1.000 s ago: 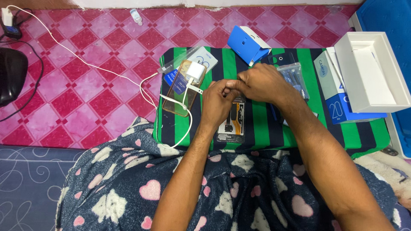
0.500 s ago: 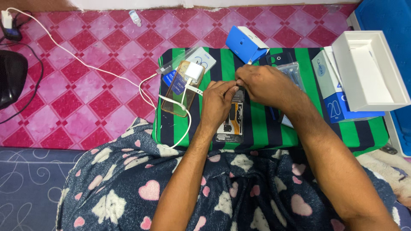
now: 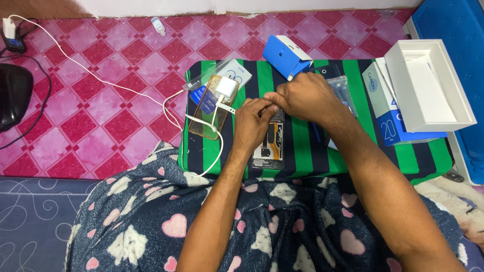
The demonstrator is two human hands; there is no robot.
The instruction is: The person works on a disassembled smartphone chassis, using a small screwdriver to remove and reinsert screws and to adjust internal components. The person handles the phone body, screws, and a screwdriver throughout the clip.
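An opened phone [image 3: 269, 146] with bare circuit boards and an orange flex strip lies on the green and dark striped cloth [image 3: 302, 151]. My left hand [image 3: 253, 122] rests on its upper part, fingers curled. My right hand [image 3: 302, 95] is closed just above it, fingertips meeting those of the left hand over the phone's top end. Whether something small is pinched between them is hidden.
To the left lie a clear phone case [image 3: 209, 108], a white charger plug [image 3: 226, 89] and its white cable [image 3: 126, 88]. A blue box [image 3: 286, 57] stands at the back. An open white box [image 3: 426, 85] and clear bags [image 3: 348, 90] sit right. A dark heart-patterned blanket [image 3: 176, 226] covers my lap.
Both hands have shifted slightly toward the phone's upper end and stay pressed together; the view has drifted a little. The phone has not moved.
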